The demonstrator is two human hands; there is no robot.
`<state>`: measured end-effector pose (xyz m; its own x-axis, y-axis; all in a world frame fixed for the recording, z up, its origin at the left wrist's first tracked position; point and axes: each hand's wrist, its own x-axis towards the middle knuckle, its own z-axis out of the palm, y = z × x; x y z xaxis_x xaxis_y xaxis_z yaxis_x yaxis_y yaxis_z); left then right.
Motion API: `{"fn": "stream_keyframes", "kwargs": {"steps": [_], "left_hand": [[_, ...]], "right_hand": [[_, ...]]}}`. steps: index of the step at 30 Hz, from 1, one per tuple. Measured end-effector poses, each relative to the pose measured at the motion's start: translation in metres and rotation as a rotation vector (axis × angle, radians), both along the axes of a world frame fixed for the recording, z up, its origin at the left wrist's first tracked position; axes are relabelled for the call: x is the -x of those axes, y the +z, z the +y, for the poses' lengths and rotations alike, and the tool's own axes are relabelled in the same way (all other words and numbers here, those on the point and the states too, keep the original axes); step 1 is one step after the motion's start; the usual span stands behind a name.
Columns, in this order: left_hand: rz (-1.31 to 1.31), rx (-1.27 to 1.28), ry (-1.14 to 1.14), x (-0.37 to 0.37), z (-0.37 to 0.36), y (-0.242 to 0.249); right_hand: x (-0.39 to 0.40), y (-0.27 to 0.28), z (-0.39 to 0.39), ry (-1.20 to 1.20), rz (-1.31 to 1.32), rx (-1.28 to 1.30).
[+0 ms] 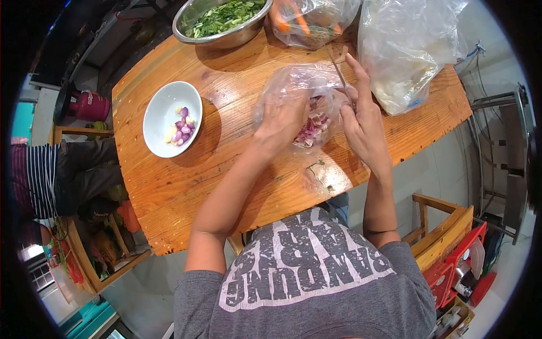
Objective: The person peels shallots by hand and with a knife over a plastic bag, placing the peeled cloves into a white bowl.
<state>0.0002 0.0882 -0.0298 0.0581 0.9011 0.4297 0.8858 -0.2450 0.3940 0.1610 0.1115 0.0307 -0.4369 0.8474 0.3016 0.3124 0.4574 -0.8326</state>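
Note:
A clear plastic bag [271, 85] lies on the table with purple-and-white shallot peels or pieces [311, 129] inside. My left hand [285, 120] reaches into the bag from the near left, its fingertips hidden by plastic and the bag's contents. At the bag's right side, my right hand [364, 121] grips a knife [337, 69], index finger stretched out and the thin blade pointing away from me. The knife's handle is mostly hidden by the hand. To the left stands a white bowl [160, 107] holding several peeled shallots [180, 129].
A metal bowl of chopped greens [223, 20] stands at the far edge of the wooden table [186, 209]. Beside it are a bag of carrots [302, 25] and a larger clear bag [403, 56]. Another person in a striped shirt [42, 175] is at the left. A wooden stool [443, 231] stands at right.

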Motion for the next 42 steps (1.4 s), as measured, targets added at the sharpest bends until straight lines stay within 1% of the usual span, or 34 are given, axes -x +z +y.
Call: {"fn": "stream_keyframes", "kwargs": {"steps": [4,7,10,13,16,17,19,21,23,25,28,30,31,32,34,35,36,37,38,40,41,42], "left_hand": [[0.006,-0.033,-0.024,0.000,0.003,0.012],[0.001,0.311,-0.004,-0.002,0.001,0.028],[-0.118,0.278,-0.068,-0.004,0.007,0.016],[-0.216,0.407,-0.032,-0.010,0.009,0.011],[-0.119,0.394,-0.082,-0.007,0.013,0.005],[-0.177,0.466,-0.079,-0.007,0.013,0.007],[-0.295,0.609,-0.064,-0.007,0.009,0.030],[-0.186,0.391,-0.056,-0.005,0.001,0.026],[-0.082,0.206,-0.069,-0.002,-0.011,0.027],[0.012,0.061,-0.104,0.001,-0.029,0.038],[-0.079,-0.075,-0.034,-0.005,-0.057,0.048],[-0.064,0.026,-0.041,-0.003,-0.062,0.050],[-0.162,0.218,-0.053,-0.004,-0.062,0.056],[-0.248,0.406,-0.042,-0.005,-0.061,0.062],[-0.616,1.071,-0.013,-0.003,-0.059,0.090],[-0.800,1.010,-0.137,-0.002,-0.064,0.081],[-0.978,0.941,-0.261,0.000,-0.071,0.065],[-1.153,0.865,-0.384,0.000,-0.078,0.059],[-1.157,0.855,-0.369,-0.001,-0.086,0.061],[-1.163,0.838,-0.336,-0.005,-0.103,0.076],[-1.367,0.805,-0.222,-0.008,-0.110,0.073],[-1.476,0.672,-0.187,-0.010,-0.112,0.067]], "right_hand": [[-0.002,0.001,0.002,-0.014,-0.022,0.002],[0.001,-0.002,0.004,-0.017,0.011,-0.031],[0.002,-0.003,0.003,-0.020,0.015,-0.045],[0.001,-0.001,0.000,-0.016,0.011,-0.005],[0.000,0.006,-0.006,-0.008,0.048,0.075],[-0.001,0.006,-0.008,-0.017,0.068,0.086],[-0.003,0.007,-0.011,-0.033,0.114,0.098],[-0.005,0.008,-0.016,-0.056,0.169,0.088],[-0.011,0.013,-0.023,-0.093,0.238,0.138],[-0.018,0.018,-0.031,-0.119,0.307,0.250],[-0.023,0.015,-0.038,-0.073,0.376,0.367],[-0.025,0.013,-0.040,-0.010,0.356,0.470],[-0.027,0.012,-0.043,0.012,0.343,0.518],[-0.028,0.009,-0.046,0.026,0.361,0.507],[-0.026,0.000,-0.054,0.058,0.394,0.484],[-0.030,-0.002,-0.056,0.098,0.437,0.533],[-0.031,-0.003,-0.059,0.104,0.440,0.525],[-0.033,-0.004,-0.061,0.109,0.444,0.519],[-0.035,-0.004,-0.063,0.115,0.448,0.513],[-0.041,0.003,-0.065,0.211,0.394,0.633],[-0.044,0.005,-0.066,0.260,0.365,0.692],[-0.045,0.005,-0.066,0.277,0.428,0.767]]}}
